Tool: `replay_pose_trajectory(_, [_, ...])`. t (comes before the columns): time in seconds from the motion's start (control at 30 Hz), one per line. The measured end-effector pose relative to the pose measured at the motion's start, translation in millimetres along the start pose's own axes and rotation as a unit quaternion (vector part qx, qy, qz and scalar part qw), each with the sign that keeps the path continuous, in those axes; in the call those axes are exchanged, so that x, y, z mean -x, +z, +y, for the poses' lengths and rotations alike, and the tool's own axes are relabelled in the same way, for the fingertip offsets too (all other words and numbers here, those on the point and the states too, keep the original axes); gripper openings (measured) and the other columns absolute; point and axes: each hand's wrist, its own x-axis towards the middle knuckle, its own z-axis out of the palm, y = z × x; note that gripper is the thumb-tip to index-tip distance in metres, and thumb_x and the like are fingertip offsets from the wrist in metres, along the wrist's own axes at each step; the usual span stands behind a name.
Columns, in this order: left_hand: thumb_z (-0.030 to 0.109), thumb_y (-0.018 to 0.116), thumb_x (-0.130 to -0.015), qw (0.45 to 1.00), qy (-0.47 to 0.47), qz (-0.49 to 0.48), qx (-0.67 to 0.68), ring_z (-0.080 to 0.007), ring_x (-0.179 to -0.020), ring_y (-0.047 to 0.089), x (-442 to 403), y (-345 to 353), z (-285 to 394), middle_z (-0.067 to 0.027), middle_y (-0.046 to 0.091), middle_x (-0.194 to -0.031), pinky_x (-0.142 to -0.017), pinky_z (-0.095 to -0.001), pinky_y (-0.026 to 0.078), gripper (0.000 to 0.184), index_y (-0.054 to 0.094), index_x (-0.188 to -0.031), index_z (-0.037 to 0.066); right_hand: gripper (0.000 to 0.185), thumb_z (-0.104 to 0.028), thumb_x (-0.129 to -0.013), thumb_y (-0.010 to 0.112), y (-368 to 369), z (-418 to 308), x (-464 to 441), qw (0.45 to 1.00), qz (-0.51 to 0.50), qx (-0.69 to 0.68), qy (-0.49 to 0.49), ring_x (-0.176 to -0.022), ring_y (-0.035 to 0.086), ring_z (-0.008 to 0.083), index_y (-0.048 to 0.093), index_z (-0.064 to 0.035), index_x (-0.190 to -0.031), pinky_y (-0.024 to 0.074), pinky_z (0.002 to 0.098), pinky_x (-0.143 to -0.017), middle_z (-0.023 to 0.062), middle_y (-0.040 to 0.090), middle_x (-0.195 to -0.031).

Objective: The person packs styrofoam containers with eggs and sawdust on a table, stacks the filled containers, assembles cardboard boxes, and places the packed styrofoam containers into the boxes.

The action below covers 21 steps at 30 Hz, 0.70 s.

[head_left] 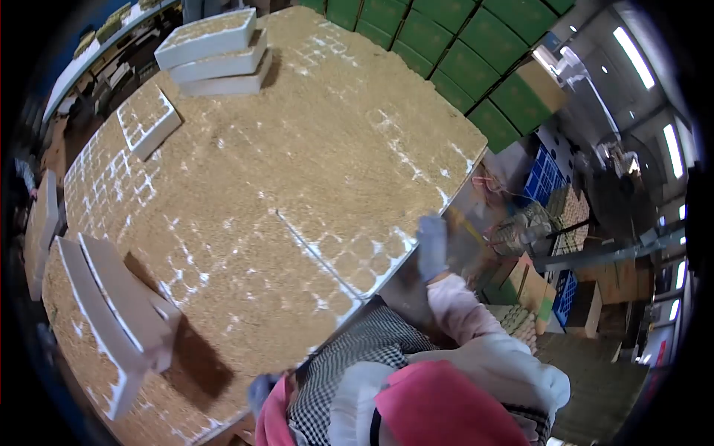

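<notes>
My right hand (431,249), in a pale grey-blue glove, is at the near edge of a white foam tray (387,279). Its fingers look stretched out along the tray's side, slightly blurred. The tray has round cells filled with a tan, grainy material, and a dark gap separates it from its neighbour. Lower left, my left hand (262,392), gloved alike, is beside the front edge of the tray-covered surface. A pink sleeve partly covers it, and its fingers cannot be made out clearly.
Tan grain (297,141) spreads over many joined trays. Three stacked foam trays (212,44) stand at the back left, a smaller one (152,126) nearby. Tilted trays (111,297) lean at left. Green boxes (461,59) are piled behind; a blue crate (543,175) is at right.
</notes>
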Motion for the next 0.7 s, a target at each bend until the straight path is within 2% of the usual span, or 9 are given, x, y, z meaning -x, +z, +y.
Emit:
replay_pose_trajectory(0.03, [0.038,0.052,-0.089,0.974,-0.066,-0.061,0.208,-0.0184,-0.062,0.050,-18.6,36.0,27.1,-0.0029,0.050,-0.065,-0.056,-0.0316,0.041,0.028,0.051,-0.076,0.013,0.021,-0.017,-0.090,0.050,-24.9,2.0,-14.2,0.965,0.061,-0.195,0.163,-0.096,0.053,0.0264,0.054,-0.0062,-0.108,0.0400,0.0388,-0.093,0.0088,0.055,-0.103])
replay_pose_trajectory(0.07, [0.037,0.053,-0.089,0.874,-0.172,-0.107,0.442,-0.0194,-0.063,0.051,-37.7,71.7,50.8,-0.0042,0.051,-0.067,-0.057,-0.0320,0.042,0.027,0.052,-0.078,0.013,0.023,-0.021,-0.090,0.052,-49.9,3.9,-28.0,0.883,0.163,-0.340,0.281,-0.094,0.053,0.0263,0.053,-0.0083,-0.109,0.0396,0.0414,-0.092,0.0078,0.054,-0.103])
replay_pose_trajectory(0.13, [0.036,0.055,-0.089,0.741,-0.272,-0.176,0.589,-0.0214,-0.066,0.053,-76.4,139.4,85.6,-0.0067,0.054,-0.070,-0.059,-0.0327,0.043,0.024,0.053,-0.082,0.013,0.032,-0.027,-0.091,0.054,-81.7,88.8,-46.6,0.804,-0.032,-0.472,0.360,-0.102,0.052,0.0242,0.050,-0.0100,-0.117,0.0408,0.0434,-0.091,0.0065,0.054,-0.110])
replay_pose_trajectory(0.27, [0.034,0.058,-0.088,0.462,-0.340,-0.213,0.791,-0.0253,-0.071,0.058,-107.7,222.7,117.7,-0.0117,0.059,-0.076,-0.063,-0.0342,0.047,0.022,0.056,-0.091,0.012,0.039,-0.030,-0.089,0.057,-79.7,66.9,-67.6,0.771,-0.116,-0.442,0.443,-0.104,0.053,0.0245,0.050,-0.0098,-0.121,0.0438,0.0411,-0.087,0.0074,0.055,-0.112])
replay_pose_trajectory(0.33, [0.033,0.060,-0.088,0.300,-0.302,-0.259,0.867,-0.0273,-0.074,0.060,-117.2,245.8,125.6,-0.0142,0.061,-0.079,-0.065,-0.0349,0.049,0.022,0.057,-0.095,0.012,0.029,-0.028,-0.087,0.059,-84.1,38.4,-82.6,0.676,-0.097,-0.486,0.545,-0.095,0.056,0.0274,0.055,-0.0075,-0.108,0.0455,0.0464,-0.085,0.0079,0.059,-0.100])
replay_pose_trajectory(0.43, [0.034,0.059,-0.089,0.458,-0.477,0.027,0.750,-0.0324,-0.079,0.063,-137.3,243.7,174.9,-0.0169,0.062,-0.081,-0.069,-0.0385,0.054,0.025,0.054,-0.102,0.013,0.029,-0.029,-0.085,0.062,-83.1,44.5,-88.3,0.641,-0.096,-0.509,0.567,-0.094,0.056,0.0242,0.056,-0.0090,-0.104,0.0460,0.0409,-0.081,0.0058,0.059,-0.099])
replay_pose_trajectory(0.6, [0.033,0.057,-0.091,0.400,-0.458,0.065,0.791,-0.0326,-0.070,0.063,-144.5,242.1,198.5,-0.0165,0.061,-0.078,-0.064,-0.0389,0.056,0.019,0.055,-0.097,0.015,0.026,-0.037,-0.082,0.068,-91.2,58.7,-90.2,0.577,-0.104,-0.533,0.610,-0.061,0.052,0.0143,0.058,-0.0125,-0.083,0.0457,0.0359,-0.073,0.0001,0.056,-0.071])
replay_pose_trajectory(0.63, [0.035,0.056,-0.091,0.440,-0.433,0.127,0.776,-0.0297,-0.066,0.060,-143.0,243.6,211.2,-0.0145,0.061,-0.078,-0.060,-0.0360,0.054,0.023,0.056,-0.096,0.012,0.031,-0.039,-0.081,0.070,-90.2,37.9,-96.3,0.577,-0.071,-0.510,0.634,-0.051,0.045,0.0118,0.054,-0.0132,-0.074,0.0451,0.0340,-0.069,-0.0018,0.051,-0.063])
replay_pose_trajectory(0.7, [0.039,0.053,-0.092,0.428,-0.453,0.151,0.768,-0.0255,-0.062,0.058,-139.2,237.1,225.1,-0.0121,0.062,-0.080,-0.055,-0.0327,0.051,0.034,0.057,-0.096,0.005,0.030,-0.038,-0.081,0.070,-95.9,38.0,-101.8,0.571,-0.095,-0.510,0.636,-0.054,0.046,0.0115,0.055,-0.0125,-0.079,0.0444,0.0355,-0.073,-0.0024,0.049,-0.063])
